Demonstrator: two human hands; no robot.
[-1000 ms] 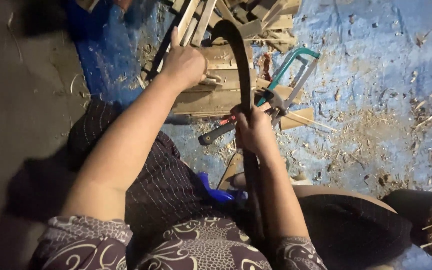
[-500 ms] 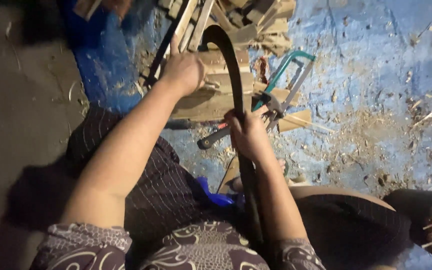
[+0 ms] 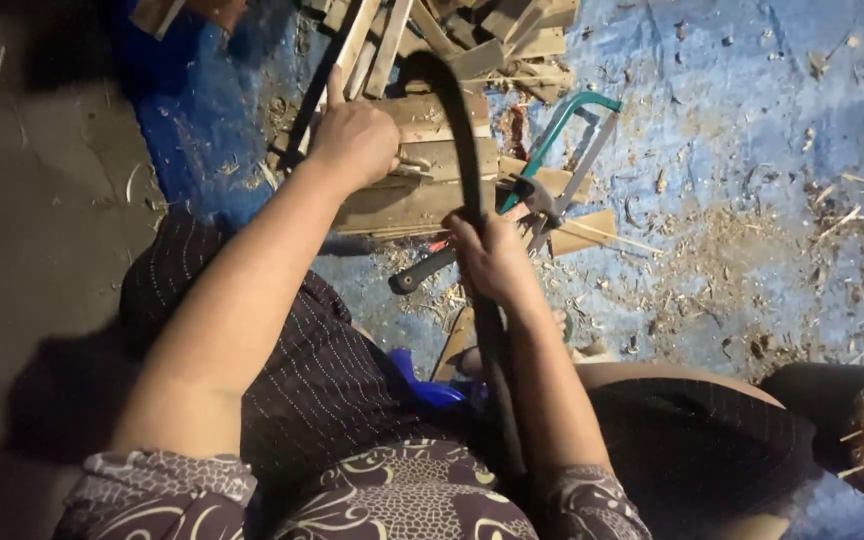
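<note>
My right hand (image 3: 492,258) grips a long, dark, curved blade (image 3: 464,150) whose hooked tip arches over a stack of wooden blocks (image 3: 422,190). The blade's lower part runs down along my right forearm towards my lap. My left hand (image 3: 355,140) presses down on the top of the wooden blocks, index finger stretched out along a thin stick (image 3: 357,40). A green-framed hacksaw (image 3: 562,150) lies on the floor just right of the blocks, its dark handle (image 3: 422,272) poking out under my right hand.
A pile of split wood pieces (image 3: 492,30) lies at the top. The blue floor covering (image 3: 752,120) is strewn with shavings and chips. A bare grey floor (image 3: 22,200) is on the left. A blue object (image 3: 422,385) sits between my knees.
The curved blade's tip has shifted slightly lower and left over the blocks. My right hand has slid a little along it. My left hand stays pressed on the wood.
</note>
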